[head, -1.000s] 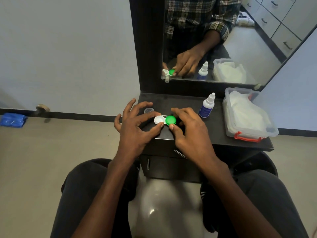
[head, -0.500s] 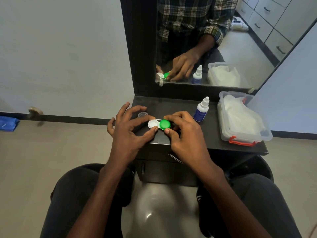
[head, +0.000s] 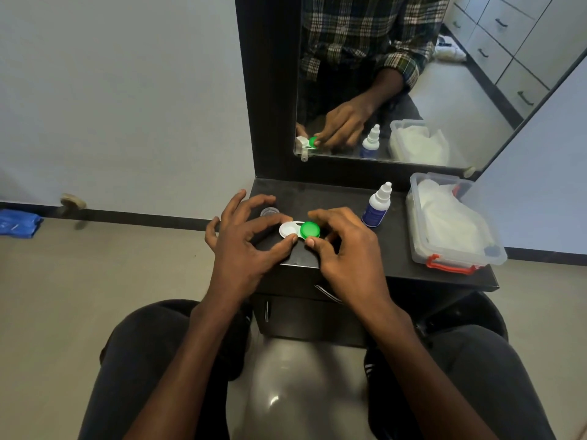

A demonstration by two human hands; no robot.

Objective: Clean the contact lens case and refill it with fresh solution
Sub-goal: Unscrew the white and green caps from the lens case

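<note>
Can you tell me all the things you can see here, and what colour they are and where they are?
contact lens case: one, white, front middle of the shelf, held between both hands
green cap: one, green, on the right well of the case
loose cap: one, clear or greyish, on the shelf behind the left hand
solution bottle: one, white with a blue label, upright, right of the case
plastic box: one, clear with a red latch, white tissue inside, right end of the shelf
shelf: one, black, under the mirror
mirror: one, dark frame, behind the shelf
blue thing: one, on the floor, far left
left hand: one, fingers on the case's white side
right hand: one, fingers round the green cap
</note>
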